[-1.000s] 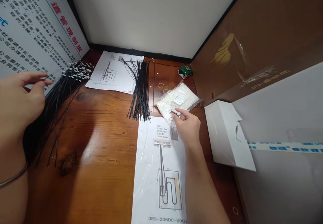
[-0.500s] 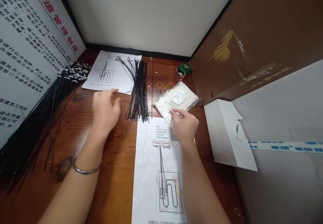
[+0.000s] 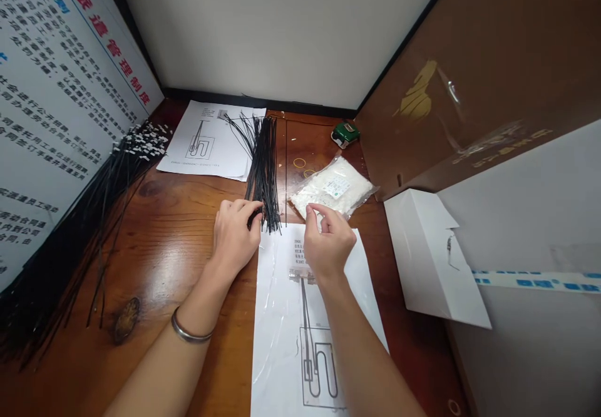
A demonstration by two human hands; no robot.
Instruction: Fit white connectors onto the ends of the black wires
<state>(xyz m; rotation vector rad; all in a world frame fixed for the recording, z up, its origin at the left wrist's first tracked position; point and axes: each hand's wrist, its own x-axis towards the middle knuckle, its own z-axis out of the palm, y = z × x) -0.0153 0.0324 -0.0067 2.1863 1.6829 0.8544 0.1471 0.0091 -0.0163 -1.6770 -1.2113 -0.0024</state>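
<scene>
My left hand (image 3: 238, 232) is at the lower left edge of a bundle of thin black wires (image 3: 263, 160). Its thumb and forefinger are curled but a little apart, at the wires' near ends. Over the near corner of a clear bag of small white pieces (image 3: 345, 182), my right hand (image 3: 330, 238) has thumb and forefinger pinched together. What the pinch holds, if anything, is too small to make out. Beneath the right hand and forearm lies a printed drawing sheet (image 3: 277, 335), partly covered by them.
A larger pile of black wires with white ends (image 3: 117, 160) leans along the left board. Another drawing sheet (image 3: 183, 154) lies at the back. A green tape measure (image 3: 345, 133) sits by the brown panel (image 3: 493, 47). At right is a folded white card (image 3: 422, 254).
My left hand has moved right to the black wires, its fingers curling closer together. My right hand has drawn back slightly left and nearer from the bag, still pinched.
</scene>
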